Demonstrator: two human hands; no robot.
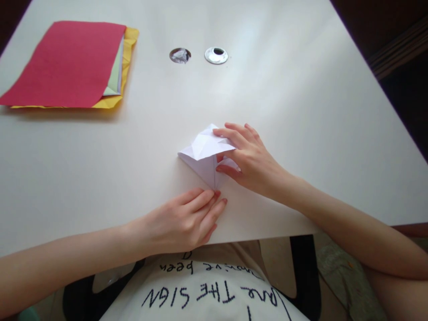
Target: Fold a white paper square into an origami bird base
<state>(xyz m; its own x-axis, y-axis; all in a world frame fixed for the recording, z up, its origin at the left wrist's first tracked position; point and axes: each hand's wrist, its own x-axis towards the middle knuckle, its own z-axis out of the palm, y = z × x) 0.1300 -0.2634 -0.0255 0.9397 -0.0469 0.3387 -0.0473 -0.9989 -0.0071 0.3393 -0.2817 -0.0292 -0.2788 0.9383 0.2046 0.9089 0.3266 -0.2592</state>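
Observation:
A partly folded white paper (pixel 203 154) lies on the white table (pixel 284 111) near its front edge. My right hand (pixel 249 158) grips its right side: fingers lie over a raised flap and the thumb is tucked under it. My left hand (pixel 185 220) lies flat, fingers together, with its fingertips pressing down the paper's lower point.
A stack of coloured sheets, red (pixel 67 62) on top with green and yellow (pixel 129 49) beneath, lies at the far left. Two round cable holes (pixel 216 55) sit at the table's far middle, one stuffed with crumpled paper (pixel 179 55). The table's front edge runs just behind my left hand.

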